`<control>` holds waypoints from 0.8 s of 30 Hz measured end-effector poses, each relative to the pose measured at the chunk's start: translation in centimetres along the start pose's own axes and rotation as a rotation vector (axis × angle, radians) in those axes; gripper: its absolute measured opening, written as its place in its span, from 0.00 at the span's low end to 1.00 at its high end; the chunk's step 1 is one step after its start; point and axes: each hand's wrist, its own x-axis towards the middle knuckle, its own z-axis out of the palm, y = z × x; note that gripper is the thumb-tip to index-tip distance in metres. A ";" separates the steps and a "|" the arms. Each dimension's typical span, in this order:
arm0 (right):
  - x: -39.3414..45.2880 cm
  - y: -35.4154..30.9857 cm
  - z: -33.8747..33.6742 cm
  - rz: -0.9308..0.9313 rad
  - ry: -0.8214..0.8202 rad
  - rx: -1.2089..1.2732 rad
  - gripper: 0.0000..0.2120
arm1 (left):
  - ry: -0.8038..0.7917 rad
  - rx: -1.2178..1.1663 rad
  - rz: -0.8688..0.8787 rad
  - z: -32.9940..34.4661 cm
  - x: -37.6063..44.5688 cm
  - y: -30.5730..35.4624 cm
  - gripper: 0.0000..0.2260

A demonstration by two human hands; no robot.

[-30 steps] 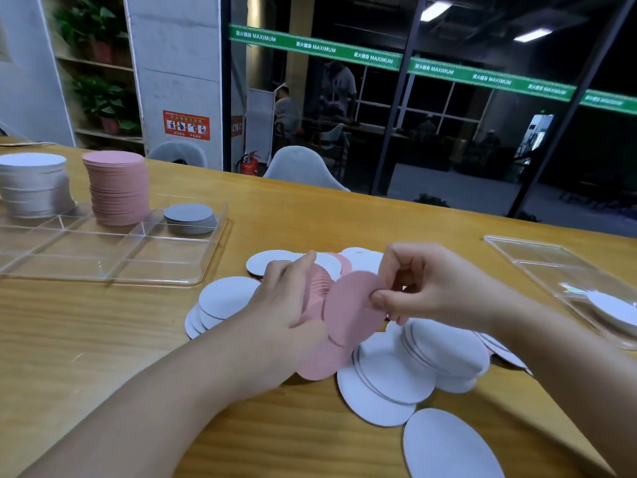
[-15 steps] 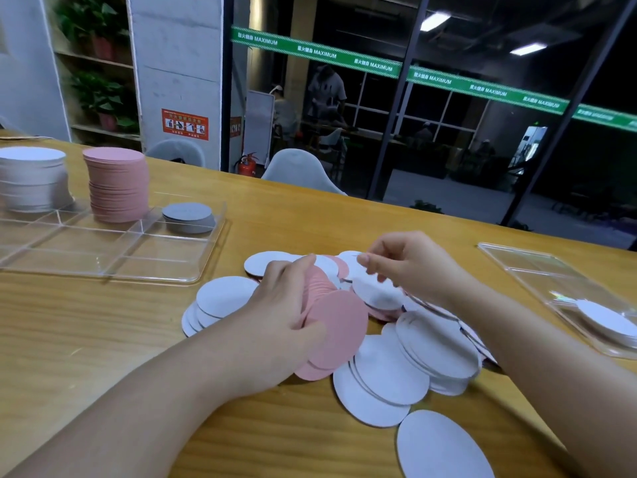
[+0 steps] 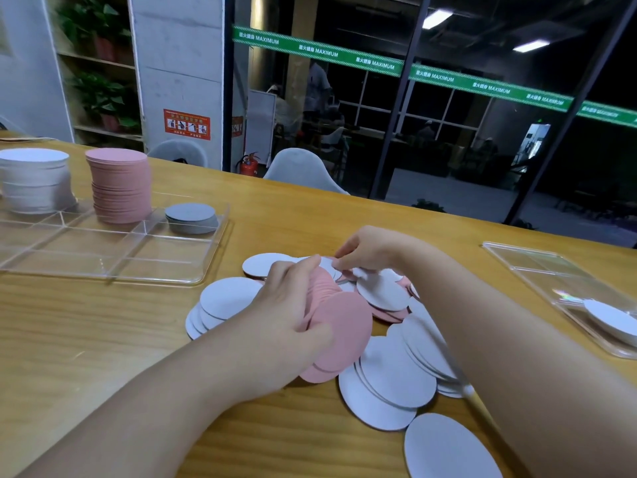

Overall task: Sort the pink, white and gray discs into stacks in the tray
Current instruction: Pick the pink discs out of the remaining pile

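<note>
Ceiling strip lights [image 3: 436, 19] are glowing behind the dark glass, while the tabletop [image 3: 86, 332] is sitting evenly lit. Wide-angle distortion is bending the edges; near the tabletop's right end, motion blur is softening things.

Head view: worn on the person's head, close above the counter [image 3: 103, 339].
Facing: forward and down, toward the glass wall [image 3: 448, 132].

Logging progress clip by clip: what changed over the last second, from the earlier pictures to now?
The right hand let go of the pink disc it was passing over and reached away to the far side of the loose pile, fingers now at the discs there. That disc joined the pink bundle the left hand grips. The white stack, pink stack and gray stack in the tray are unchanged.
</note>
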 end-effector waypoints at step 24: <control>-6.2 4.2 -0.5 -0.198 0.516 0.603 0.05 | -0.083 -0.072 -0.025 0.1 0.0 -1.4 0.32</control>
